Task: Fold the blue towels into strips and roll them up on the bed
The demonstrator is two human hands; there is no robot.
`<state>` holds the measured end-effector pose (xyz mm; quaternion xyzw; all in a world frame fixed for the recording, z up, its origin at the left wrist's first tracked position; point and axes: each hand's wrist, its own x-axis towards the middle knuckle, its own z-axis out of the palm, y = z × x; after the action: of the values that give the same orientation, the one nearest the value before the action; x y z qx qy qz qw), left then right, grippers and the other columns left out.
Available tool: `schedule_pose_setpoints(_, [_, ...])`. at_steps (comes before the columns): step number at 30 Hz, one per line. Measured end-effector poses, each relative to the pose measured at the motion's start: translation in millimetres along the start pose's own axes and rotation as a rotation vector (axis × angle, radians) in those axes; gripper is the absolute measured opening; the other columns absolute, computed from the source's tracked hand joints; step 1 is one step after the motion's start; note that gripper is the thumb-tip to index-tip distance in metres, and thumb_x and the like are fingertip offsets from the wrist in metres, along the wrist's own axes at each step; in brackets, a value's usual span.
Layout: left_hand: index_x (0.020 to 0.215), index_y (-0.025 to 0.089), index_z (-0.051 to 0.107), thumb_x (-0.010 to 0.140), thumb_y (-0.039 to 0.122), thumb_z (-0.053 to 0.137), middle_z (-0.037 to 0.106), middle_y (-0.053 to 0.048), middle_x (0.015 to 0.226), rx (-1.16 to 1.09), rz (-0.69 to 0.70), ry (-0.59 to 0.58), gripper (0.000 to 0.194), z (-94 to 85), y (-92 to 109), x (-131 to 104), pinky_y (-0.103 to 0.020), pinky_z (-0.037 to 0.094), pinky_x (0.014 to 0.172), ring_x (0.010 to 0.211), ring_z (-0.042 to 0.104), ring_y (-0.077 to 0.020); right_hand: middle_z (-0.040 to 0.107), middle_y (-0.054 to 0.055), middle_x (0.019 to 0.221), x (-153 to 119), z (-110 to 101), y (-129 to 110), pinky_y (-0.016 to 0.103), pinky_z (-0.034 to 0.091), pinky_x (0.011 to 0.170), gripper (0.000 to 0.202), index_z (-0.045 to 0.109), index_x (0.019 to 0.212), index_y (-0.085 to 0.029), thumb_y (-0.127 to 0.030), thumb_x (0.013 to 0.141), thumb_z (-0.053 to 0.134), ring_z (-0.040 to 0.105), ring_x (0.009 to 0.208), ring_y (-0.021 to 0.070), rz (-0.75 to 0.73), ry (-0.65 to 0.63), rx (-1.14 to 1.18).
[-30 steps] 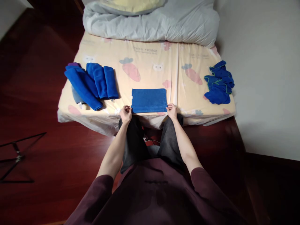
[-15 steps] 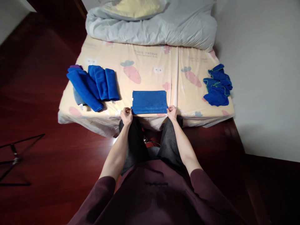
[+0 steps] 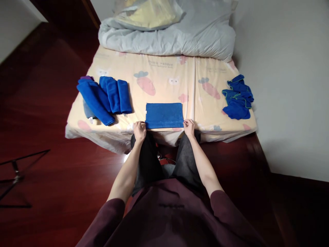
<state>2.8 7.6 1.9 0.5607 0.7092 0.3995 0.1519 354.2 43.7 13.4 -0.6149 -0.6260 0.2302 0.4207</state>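
Note:
A blue towel (image 3: 164,115) lies flat as a rectangle at the near edge of the bed, with a small white tag on its left side. My left hand (image 3: 139,131) pinches its near left corner. At the near right corner, my right hand (image 3: 189,128) pinches the cloth between thumb and fingers. Off to the left rest several folded blue towels (image 3: 111,94), side by side and partly overlapping. A crumpled heap of blue cloths with green edging (image 3: 238,97) sits on the right side of the bed.
The bed's patterned sheet (image 3: 159,91) stretches under everything. A grey quilt (image 3: 164,43) is bunched across the far end, with a yellow pillow (image 3: 151,15) on it. A wall (image 3: 288,85) borders the right side. Black stand legs (image 3: 16,178) stand on the floor at left.
The fold line near the towel's front edge looks flatter now. Both hands keep to the near corners. The whole view has shifted slightly, with the bed sitting a little lower.

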Motion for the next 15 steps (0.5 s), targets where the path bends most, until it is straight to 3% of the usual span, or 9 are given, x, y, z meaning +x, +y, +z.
schedule_pose_setpoints(2, [0.106,0.022,0.070,0.099,0.032,0.056,0.070,-0.015,0.123,-0.027,0.127,-0.023,0.019,-2.3,2.3,-3.5,-0.051,0.044,0.117,0.127,0.059,-0.0311,0.072,0.014,0.117,-4.9,-2.9,-5.8,0.042,0.054,0.108,0.017,0.073,0.095,-0.022,-0.021,0.095,0.056,0.067,0.115,0.0259,-0.097,-0.003,-0.016])
schedule_pose_setpoints(5, [0.118,0.021,0.071,0.099,0.037,0.058,0.067,-0.013,0.139,-0.075,0.253,-0.145,0.028,-3.2,4.4,-6.0,-0.051,0.040,0.123,0.137,0.057,-0.0290,0.072,0.012,0.130,-10.9,-2.8,-13.0,0.046,0.047,0.118,0.022,0.077,0.108,-0.023,-0.024,0.098,0.057,0.063,0.127,0.0260,-0.225,-0.125,-0.051])
schedule_pose_setpoints(10, [0.137,0.018,0.066,0.093,0.039,0.067,0.061,-0.014,0.151,-0.017,0.262,-0.303,0.050,1.6,-1.2,-0.5,-0.052,0.037,0.128,0.150,0.048,-0.0299,0.067,0.010,0.145,-10.9,4.1,-15.2,0.052,0.042,0.123,0.035,0.075,0.128,-0.022,-0.025,0.094,0.069,0.057,0.140,0.0292,-0.262,-0.325,-0.208])
schedule_pose_setpoints(15, [0.145,0.015,0.063,0.082,0.019,0.064,0.058,-0.013,0.154,0.028,0.261,-0.342,0.063,5.5,-7.6,6.4,-0.048,0.037,0.130,0.151,0.048,-0.0297,0.063,0.008,0.151,-5.5,9.2,-9.3,0.052,0.039,0.123,0.049,0.070,0.138,-0.022,-0.013,0.091,0.062,0.054,0.143,0.0279,-0.238,-0.348,-0.272])
